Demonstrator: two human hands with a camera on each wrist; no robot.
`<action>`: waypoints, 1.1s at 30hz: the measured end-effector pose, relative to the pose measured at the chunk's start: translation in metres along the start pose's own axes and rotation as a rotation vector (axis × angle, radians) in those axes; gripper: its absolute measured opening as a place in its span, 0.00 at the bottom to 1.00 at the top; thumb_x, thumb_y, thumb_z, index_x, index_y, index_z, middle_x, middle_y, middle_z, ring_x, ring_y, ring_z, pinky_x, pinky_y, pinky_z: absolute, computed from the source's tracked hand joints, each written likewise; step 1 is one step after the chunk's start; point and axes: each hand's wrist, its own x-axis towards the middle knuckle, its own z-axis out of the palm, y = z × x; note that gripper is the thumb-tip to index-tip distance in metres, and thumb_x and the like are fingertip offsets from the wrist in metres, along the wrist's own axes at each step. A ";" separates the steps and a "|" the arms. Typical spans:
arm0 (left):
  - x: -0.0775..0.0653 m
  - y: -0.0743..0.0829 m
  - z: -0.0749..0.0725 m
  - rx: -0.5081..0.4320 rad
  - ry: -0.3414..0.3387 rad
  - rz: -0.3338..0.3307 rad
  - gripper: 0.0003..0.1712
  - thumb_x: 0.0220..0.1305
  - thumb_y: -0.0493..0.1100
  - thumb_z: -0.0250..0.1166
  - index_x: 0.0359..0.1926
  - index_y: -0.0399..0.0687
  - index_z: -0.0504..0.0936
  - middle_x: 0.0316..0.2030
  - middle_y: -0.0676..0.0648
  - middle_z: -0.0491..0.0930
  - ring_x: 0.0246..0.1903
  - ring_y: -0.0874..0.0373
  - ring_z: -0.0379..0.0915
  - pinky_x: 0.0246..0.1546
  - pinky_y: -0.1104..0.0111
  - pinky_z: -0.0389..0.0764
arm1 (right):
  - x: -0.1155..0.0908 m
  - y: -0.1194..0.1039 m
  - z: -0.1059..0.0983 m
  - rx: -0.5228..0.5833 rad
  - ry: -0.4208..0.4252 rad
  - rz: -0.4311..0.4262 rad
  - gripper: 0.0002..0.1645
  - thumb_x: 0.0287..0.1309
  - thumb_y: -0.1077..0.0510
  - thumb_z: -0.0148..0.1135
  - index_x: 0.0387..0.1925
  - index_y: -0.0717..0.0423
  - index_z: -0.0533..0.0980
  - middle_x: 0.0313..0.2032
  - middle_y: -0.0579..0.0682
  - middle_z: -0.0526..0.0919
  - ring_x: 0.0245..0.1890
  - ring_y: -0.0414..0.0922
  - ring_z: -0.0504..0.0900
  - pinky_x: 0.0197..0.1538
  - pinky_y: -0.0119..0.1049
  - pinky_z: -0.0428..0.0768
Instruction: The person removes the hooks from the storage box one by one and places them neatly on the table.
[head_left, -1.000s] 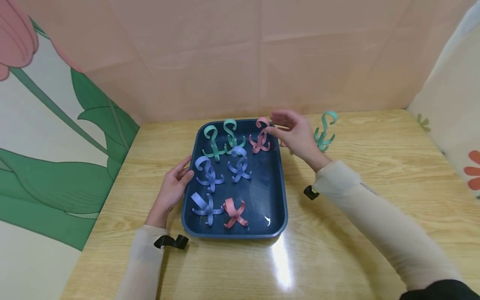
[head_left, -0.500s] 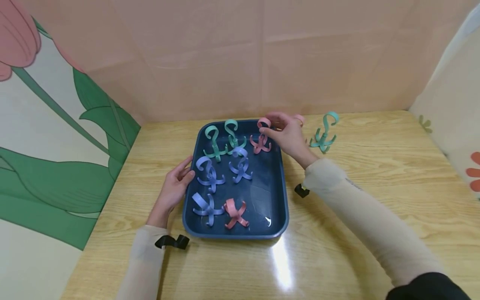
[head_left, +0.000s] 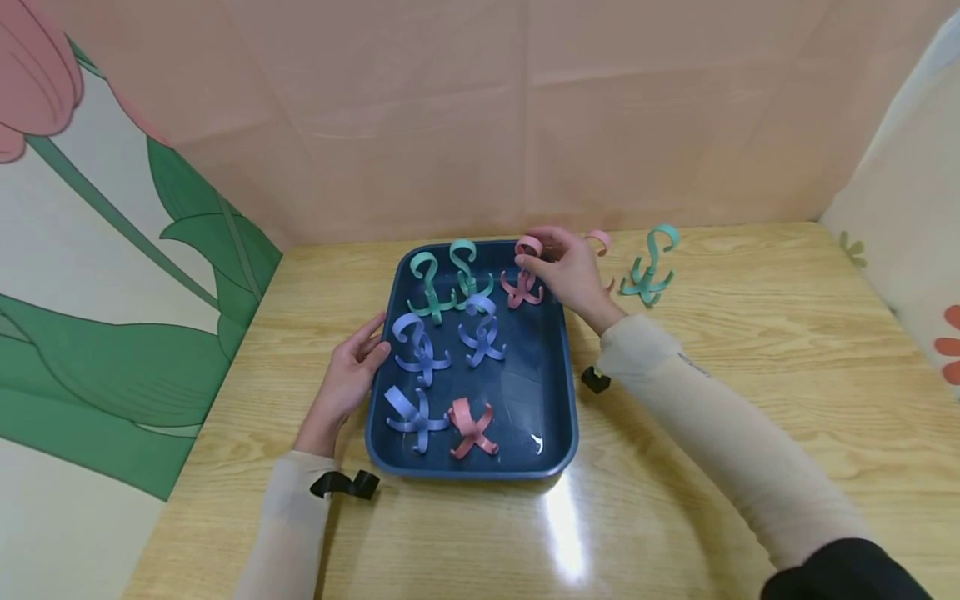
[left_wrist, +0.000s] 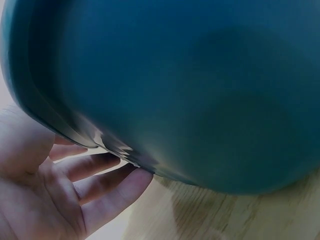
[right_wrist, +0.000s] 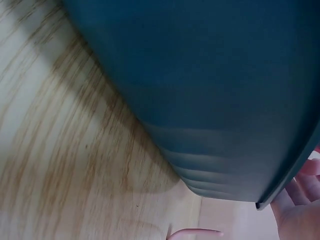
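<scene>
A dark blue tray (head_left: 525,417) stands on the wooden table with several plastic claw hooks in it, each with a curved top and splayed prongs. My left hand (head_left: 348,371) holds the tray's left side, thumb at the rim; in the left wrist view the fingers (left_wrist: 117,195) lie along its outer wall. Over the back right corner, my right hand (head_left: 566,271) pinches the upper part of a pink claw hook (head_left: 521,289), thumb in front and fingers partly behind. In the right wrist view the tray wall (right_wrist: 210,100) hides most of this grip.
Also in the tray are green hooks (head_left: 429,292), blue hooks (head_left: 482,333) and another pink hook (head_left: 471,429). On the table to the right stand a green hook (head_left: 648,279) and a pink hook (head_left: 600,239), partly hidden by my right hand. A pink wall rises behind.
My right hand has moved left from beside the tray to the pink hook at the back right, and its fingers have closed in on it. The left hand has stayed at the tray.
</scene>
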 end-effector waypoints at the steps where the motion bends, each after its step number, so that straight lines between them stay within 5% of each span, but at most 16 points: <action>1: 0.000 0.000 0.000 -0.001 0.001 0.000 0.29 0.78 0.40 0.53 0.76 0.54 0.63 0.66 0.37 0.72 0.60 0.44 0.75 0.59 0.51 0.75 | 0.000 0.000 0.000 0.000 0.002 0.004 0.26 0.58 0.59 0.73 0.58 0.56 0.79 0.50 0.55 0.85 0.48 0.49 0.83 0.54 0.42 0.80; 33: 0.000 0.001 0.001 0.009 -0.014 -0.017 0.29 0.79 0.42 0.52 0.77 0.59 0.62 0.67 0.40 0.71 0.62 0.47 0.73 0.60 0.52 0.75 | 0.003 0.001 0.006 -0.051 0.065 0.010 0.18 0.59 0.53 0.73 0.49 0.54 0.86 0.42 0.51 0.88 0.39 0.42 0.84 0.43 0.30 0.79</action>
